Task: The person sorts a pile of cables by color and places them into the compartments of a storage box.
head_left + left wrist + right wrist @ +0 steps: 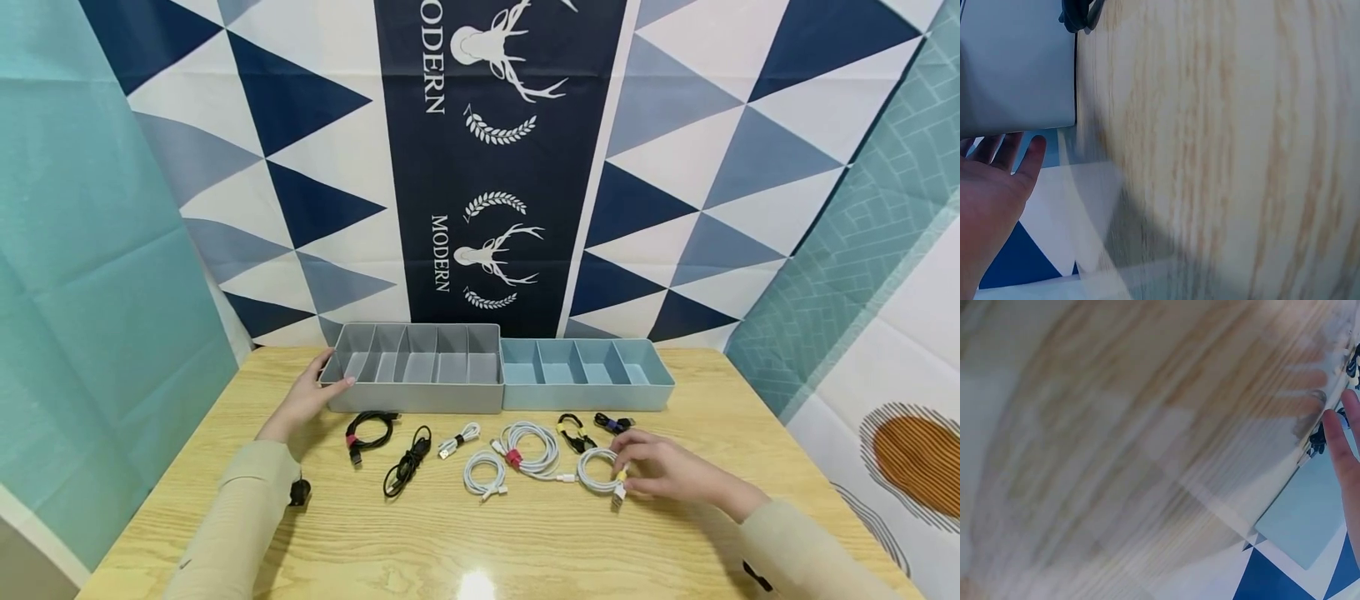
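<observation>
My left hand rests with straight fingers against the left end of a grey divided box. The left wrist view shows the same hand beside the box wall. My right hand lies over a white coiled cable with a yellow tie, fingers spread and touching it. In the blurred right wrist view its fingers look straight, and no grip shows. A light blue divided box adjoins the grey one on the right.
Several tied cables lie in a row on the wooden table: black with a red tie, black, small white, white, large white with a red tie, and two small black ones. A patterned cloth hangs behind.
</observation>
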Motion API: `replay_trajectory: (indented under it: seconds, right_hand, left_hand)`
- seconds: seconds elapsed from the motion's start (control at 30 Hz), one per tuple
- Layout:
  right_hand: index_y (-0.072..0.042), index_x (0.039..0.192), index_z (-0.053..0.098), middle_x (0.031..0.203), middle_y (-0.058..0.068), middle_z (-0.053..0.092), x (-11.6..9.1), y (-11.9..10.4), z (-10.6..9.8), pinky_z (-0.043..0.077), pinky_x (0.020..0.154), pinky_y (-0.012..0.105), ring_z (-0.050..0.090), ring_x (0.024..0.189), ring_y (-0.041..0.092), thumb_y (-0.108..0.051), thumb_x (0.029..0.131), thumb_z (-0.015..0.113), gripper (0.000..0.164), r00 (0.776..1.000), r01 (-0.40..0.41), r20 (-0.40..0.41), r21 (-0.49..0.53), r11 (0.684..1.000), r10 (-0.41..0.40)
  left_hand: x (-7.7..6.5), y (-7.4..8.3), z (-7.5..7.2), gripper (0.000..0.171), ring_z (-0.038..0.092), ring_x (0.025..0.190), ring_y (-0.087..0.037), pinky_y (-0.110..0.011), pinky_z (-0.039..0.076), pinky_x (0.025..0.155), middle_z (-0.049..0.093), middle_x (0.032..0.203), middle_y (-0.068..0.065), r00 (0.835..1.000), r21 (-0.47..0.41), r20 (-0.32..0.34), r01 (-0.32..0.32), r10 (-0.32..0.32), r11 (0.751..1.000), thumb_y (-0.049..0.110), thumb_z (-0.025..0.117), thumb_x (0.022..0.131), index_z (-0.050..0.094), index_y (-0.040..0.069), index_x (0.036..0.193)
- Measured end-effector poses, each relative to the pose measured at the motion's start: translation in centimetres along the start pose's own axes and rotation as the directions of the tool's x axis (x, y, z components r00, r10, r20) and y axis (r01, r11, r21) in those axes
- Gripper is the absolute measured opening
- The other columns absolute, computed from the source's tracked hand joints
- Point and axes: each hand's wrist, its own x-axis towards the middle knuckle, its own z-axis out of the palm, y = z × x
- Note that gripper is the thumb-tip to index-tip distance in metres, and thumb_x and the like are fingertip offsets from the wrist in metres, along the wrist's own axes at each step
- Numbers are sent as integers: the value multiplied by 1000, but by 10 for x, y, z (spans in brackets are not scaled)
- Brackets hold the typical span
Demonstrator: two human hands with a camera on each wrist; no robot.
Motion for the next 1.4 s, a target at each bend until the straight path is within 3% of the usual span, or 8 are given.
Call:
replay_trajectory:
  seconds: [0.17,0.4,0.7,0.83,1.0,1.2,1.4]
  right_hand:
    - [-24,98,65,115,5,57,0,-3,-1,34,95,11,53,105,18,-16,82,73,20,1000,-13,-16,15,1000,14]
    - [-21,100,62,114,6,55,5,-6,-4,42,87,16,53,107,17,-13,86,68,17,999,-40,-12,26,999,40]
    - [-25,96,61,109,1,58,9,-11,-11,48,80,27,54,102,12,-19,87,68,13,994,-109,-13,-25,994,109]
    - [-29,95,61,104,-3,59,10,-14,-16,48,78,28,53,97,7,-18,85,70,17,990,-137,-44,-33,990,135]
    - [-29,95,63,99,-7,60,11,-15,-21,46,76,23,54,92,5,-11,81,73,24,989,-104,-109,-45,994,99]
    - [-29,95,62,97,-7,60,11,-17,-30,47,72,31,54,90,5,-7,81,73,28,981,-125,-158,-51,991,115]
    - [-29,95,62,97,-8,60,12,-17,-36,43,80,18,55,91,6,-5,80,73,30,976,-128,-186,-53,990,116]
  left_hand:
    - [-1,-2,1,90,19,138,-45,-58,22,108,13,155,-23,1000,-20,-10,-18,18,1000,42,63,89,8,12,153]
    - [-4,-6,2,87,24,136,-44,-57,27,106,17,154,-23,998,-69,-35,-48,46,996,38,64,89,10,12,153]
    - [-8,-6,1,80,26,136,-43,-56,28,106,21,153,-21,998,-81,-55,-17,13,997,38,61,91,16,13,152]
    - [-7,-6,2,80,28,134,-43,-55,29,105,23,152,-21,998,-90,-70,-14,8,996,37,63,90,18,11,152]
    - [-5,-8,3,79,28,135,-42,-54,31,105,23,153,-20,997,-94,-72,0,-7,996,36,63,91,18,13,152]
    - [-5,-6,4,76,29,135,-42,-53,33,104,22,153,-20,998,-108,-67,9,-17,994,30,61,92,18,13,152]
    - [-8,0,2,83,26,136,-44,-55,31,105,21,153,-22,999,-104,-48,18,-23,994,42,62,90,16,11,152]
